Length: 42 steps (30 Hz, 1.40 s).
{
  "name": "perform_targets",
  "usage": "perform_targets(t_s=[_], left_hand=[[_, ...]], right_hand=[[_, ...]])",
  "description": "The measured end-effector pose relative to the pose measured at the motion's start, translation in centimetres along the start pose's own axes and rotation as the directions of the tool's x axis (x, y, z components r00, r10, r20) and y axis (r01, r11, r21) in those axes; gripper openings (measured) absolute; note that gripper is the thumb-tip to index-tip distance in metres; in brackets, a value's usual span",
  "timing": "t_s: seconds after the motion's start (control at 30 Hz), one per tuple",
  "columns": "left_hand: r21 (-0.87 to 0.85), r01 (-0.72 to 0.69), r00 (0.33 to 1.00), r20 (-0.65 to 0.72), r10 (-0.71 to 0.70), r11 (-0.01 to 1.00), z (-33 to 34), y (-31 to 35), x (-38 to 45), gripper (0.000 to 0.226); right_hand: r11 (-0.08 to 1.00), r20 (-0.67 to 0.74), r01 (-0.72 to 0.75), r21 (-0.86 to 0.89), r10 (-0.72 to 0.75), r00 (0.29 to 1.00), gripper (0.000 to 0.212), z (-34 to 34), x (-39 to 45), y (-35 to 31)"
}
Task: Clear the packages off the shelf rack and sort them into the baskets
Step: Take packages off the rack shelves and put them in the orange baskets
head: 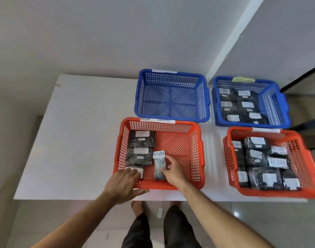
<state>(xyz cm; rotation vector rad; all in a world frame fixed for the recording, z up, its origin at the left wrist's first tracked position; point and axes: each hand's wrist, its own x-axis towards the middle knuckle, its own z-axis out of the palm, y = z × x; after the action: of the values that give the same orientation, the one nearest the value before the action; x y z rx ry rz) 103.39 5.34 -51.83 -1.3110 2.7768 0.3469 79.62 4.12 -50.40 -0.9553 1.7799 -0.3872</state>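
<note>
A near-left orange basket (196, 158) stands on the white table, with black packages (142, 140) stacked along its left side. My right hand (172, 171) pinches a small black package (159, 167) with a white label reading RETURN, held inside this basket near its front. My left hand (123, 183) reaches over the basket's front rim, its straight fingers resting on a white-labelled package (141, 173) in the front left corner. No shelf rack is in view.
An empty blue basket (205, 97) stands behind the orange one. At the right a blue basket (278, 97) and an orange basket (307, 158) hold several black packages. The white table (72, 131) spreads out to the left. My feet show below its front edge.
</note>
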Motion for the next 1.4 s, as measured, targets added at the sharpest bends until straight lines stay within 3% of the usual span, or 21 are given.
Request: perform_targets(t_s=[0.17,0.4,0.8,0.93,1.1,1.2,1.27,1.4], left_hand=[[0.006,-0.015,0.998,-0.065,0.015,1.000,0.7,-0.2,-0.1,0.064],[-0.003,-0.035,0.999,-0.037,0.034,0.999,0.5,-0.3,0.1,0.065],[-0.078,0.070,0.988,0.141,-0.059,0.994,-0.9,0.2,0.5,0.086],[-0.163,0.095,0.995,0.042,-0.089,0.982,-2.6,1.8,1.7,0.087],[-0.196,0.085,0.996,0.028,-0.081,0.977,-6.3,7.1,6.9,0.087],[-0.186,-0.049,0.997,-0.075,0.036,0.981,-8.9,12.8,11.5,0.090],[-0.178,-0.105,0.991,-0.101,0.088,0.978,-10.4,17.9,14.7,0.092],[-0.218,-0.194,0.976,-0.137,0.167,0.956,-12.6,30.1,20.7,0.102]], right_hand=[[0.990,-0.023,0.049,-0.131,-0.053,0.998,0.065,1.1,0.0,0.1],[0.962,-0.080,0.106,-0.250,-0.130,0.988,0.062,1.6,-0.4,0.1],[0.928,-0.115,0.138,-0.345,-0.187,0.976,0.057,0.4,-1.0,-0.2],[0.900,-0.171,0.206,-0.384,-0.288,0.942,0.054,-2.3,-2.3,0.4],[0.803,-0.213,0.353,-0.481,-0.498,0.841,0.057,-9.1,-5.1,1.6],[0.735,-0.298,0.401,-0.546,-0.618,0.728,0.054,-15.1,-7.0,3.2],[0.736,-0.380,0.385,-0.557,-0.638,0.670,0.056,-19.9,-8.7,4.9],[0.772,-0.493,0.282,-0.570,-0.596,0.634,0.062,-30.6,-12.4,10.3]])
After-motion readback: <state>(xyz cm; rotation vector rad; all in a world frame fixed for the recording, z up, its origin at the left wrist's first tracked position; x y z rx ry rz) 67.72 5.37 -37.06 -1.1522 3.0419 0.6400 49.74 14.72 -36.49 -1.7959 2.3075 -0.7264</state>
